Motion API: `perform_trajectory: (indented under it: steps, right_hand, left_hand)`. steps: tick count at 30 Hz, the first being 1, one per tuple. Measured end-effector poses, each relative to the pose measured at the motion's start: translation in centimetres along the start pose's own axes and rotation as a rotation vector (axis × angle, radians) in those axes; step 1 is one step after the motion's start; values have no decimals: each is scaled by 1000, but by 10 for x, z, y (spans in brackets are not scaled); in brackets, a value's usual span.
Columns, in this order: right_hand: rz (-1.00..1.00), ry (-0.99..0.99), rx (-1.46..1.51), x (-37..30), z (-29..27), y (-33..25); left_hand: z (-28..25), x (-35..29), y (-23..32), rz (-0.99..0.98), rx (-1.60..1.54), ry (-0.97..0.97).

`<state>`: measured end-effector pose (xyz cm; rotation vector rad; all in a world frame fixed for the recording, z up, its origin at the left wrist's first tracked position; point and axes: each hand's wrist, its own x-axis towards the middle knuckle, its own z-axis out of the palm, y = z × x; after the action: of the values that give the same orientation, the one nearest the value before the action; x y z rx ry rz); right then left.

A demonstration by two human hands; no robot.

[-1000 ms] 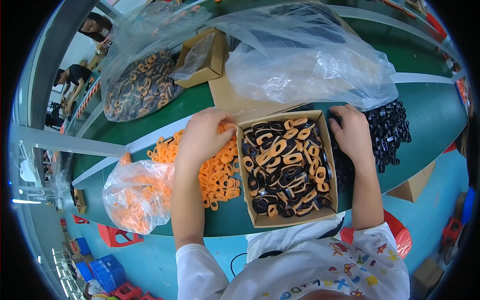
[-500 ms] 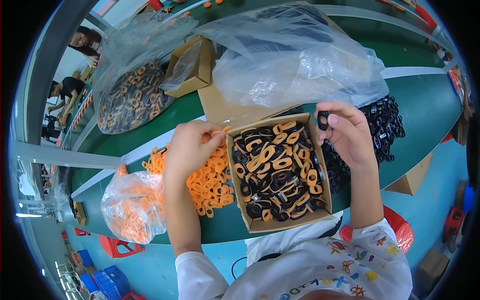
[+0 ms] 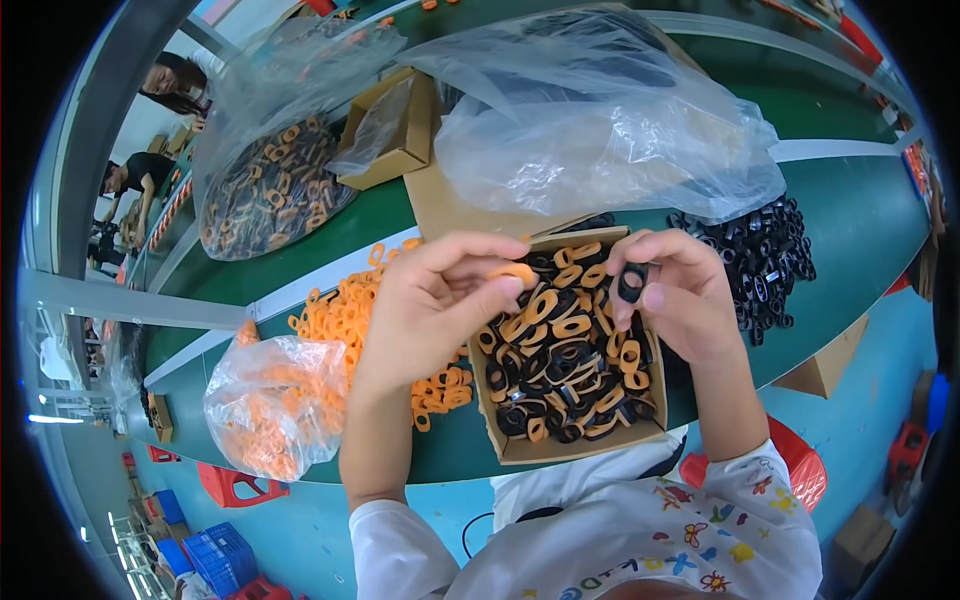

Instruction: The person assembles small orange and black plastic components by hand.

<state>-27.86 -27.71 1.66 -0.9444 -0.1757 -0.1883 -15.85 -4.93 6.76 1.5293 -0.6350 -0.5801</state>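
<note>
My left hand [image 3: 440, 305] is closed in a pinch on an orange oval ring [image 3: 513, 272], above the left rim of an open cardboard box [image 3: 578, 447]. Over the box's right side, my right hand [image 3: 680, 295] pinches a black oval ring [image 3: 632, 283] between thumb and fingers. The two rings are apart, facing each other. Inside the box lie many paired orange-and-black rings [image 3: 566, 352]. Left of it, partly behind my left forearm, spreads a pile of loose orange rings [image 3: 335, 318]. A pile of black rings [image 3: 765, 265] lies beyond my right hand.
A clear bag of orange rings [image 3: 270, 405] sits at the table's left edge. Farther back are a bag of mixed rings [image 3: 275, 190], a small cardboard box [image 3: 405, 150] and a large plastic bag [image 3: 610, 150]. A red stool [image 3: 800, 470] stands below; two people are at far left.
My left hand has moved right from the orange pile to the box, carrying an orange ring. My right hand has come slightly left and down over the box with the black ring.
</note>
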Motion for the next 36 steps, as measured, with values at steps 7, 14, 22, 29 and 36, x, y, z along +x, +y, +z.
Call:
perform_trajectory:
  steps: [7,14,22,29,36]
  right_hand:
    - [-232,-44,-223,-3,17,12]
    - [-202,-46,-202,-3,20,12]
    - [-101,26,-129,-6,23,11]
    - [-206,5,-305,-4,30,10]
    - [-401,-79,-626,-3,23,6]
  left_hand:
    - [22,-6,-9,15,-416,-151]
    - [29,-7,-1,-150,-562,-44]
    - [24,-5,-16,-169,-735,-123]
    - [35,-7,-4,-213,-703,-39]
    - [36,-10,-7,-78,-531,-57]
